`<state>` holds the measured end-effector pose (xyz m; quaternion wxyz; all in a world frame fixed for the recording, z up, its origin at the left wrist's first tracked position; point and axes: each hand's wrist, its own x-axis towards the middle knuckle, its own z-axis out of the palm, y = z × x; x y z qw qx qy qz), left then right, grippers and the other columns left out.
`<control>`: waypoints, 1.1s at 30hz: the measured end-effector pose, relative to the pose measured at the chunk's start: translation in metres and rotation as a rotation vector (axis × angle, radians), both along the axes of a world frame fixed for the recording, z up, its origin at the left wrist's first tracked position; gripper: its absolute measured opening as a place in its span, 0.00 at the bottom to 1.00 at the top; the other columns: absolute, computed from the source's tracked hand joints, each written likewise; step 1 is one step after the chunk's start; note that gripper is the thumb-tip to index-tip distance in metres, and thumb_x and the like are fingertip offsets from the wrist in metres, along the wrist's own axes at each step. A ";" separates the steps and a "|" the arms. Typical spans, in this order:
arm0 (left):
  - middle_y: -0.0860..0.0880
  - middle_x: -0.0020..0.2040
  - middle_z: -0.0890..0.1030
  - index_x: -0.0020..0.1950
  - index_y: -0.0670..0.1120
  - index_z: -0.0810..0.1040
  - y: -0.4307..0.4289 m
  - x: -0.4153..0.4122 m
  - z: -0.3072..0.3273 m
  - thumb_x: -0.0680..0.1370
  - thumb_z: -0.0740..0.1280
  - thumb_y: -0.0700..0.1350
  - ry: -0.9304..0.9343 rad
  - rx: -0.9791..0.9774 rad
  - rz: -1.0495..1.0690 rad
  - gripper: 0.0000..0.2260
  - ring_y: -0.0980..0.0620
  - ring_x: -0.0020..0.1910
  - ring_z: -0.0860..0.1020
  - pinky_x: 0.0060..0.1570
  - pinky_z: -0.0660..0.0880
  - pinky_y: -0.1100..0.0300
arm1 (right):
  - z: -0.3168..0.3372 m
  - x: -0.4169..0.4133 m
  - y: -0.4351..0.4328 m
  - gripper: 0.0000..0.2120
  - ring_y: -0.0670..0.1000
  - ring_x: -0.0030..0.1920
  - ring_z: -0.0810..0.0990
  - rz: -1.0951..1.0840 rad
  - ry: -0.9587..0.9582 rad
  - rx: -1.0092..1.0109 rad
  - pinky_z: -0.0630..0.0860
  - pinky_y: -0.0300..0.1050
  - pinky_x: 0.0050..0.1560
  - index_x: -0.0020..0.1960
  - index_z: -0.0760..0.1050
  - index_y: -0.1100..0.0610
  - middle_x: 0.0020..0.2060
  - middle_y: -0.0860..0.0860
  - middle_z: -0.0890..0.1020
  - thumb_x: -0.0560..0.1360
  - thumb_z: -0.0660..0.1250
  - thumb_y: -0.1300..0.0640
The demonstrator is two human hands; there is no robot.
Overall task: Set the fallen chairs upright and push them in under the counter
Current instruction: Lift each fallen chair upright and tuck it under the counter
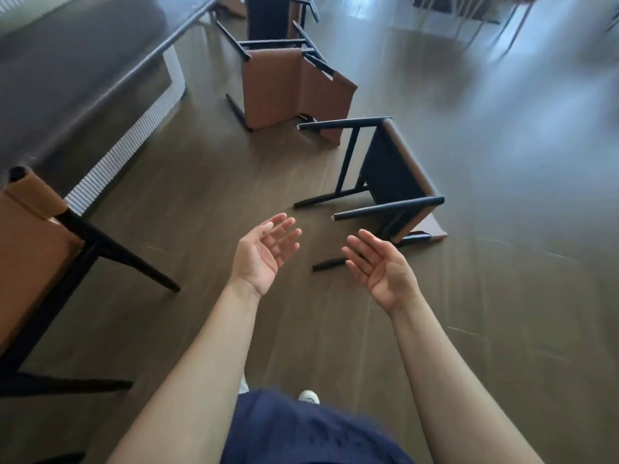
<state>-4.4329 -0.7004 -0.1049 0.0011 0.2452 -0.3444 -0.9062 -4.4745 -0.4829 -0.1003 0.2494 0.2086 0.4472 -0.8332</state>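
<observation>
A fallen chair (395, 175) with a brown seat and black legs lies on its side on the floor, legs pointing left, just beyond my hands. A second fallen chair (284, 82) lies farther back, and a third (274, 18) behind it. Both hands are raised palms-up with relaxed fingers, empty: my left hand (264, 252) hangs in mid-air, and my right hand (378, 266) is just short of the near chair's lower legs. One brown chair (37, 249) stands upright at the left, against the counter (77, 75).
The grey counter runs along the left, with a white ribbed panel (124, 145) below its edge. Dark wooden floor spreads to the right. Thin furniture legs (485, 25) show at the far back right. My shoe (308, 396) is visible below.
</observation>
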 end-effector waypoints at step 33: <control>0.45 0.59 0.81 0.64 0.43 0.76 0.360 -0.316 0.027 0.80 0.61 0.39 0.139 -0.433 -0.700 0.13 0.49 0.58 0.80 0.56 0.76 0.56 | 0.014 -0.160 0.345 0.12 0.53 0.50 0.82 -0.774 0.092 0.172 0.75 0.46 0.54 0.54 0.80 0.55 0.52 0.54 0.84 0.80 0.59 0.54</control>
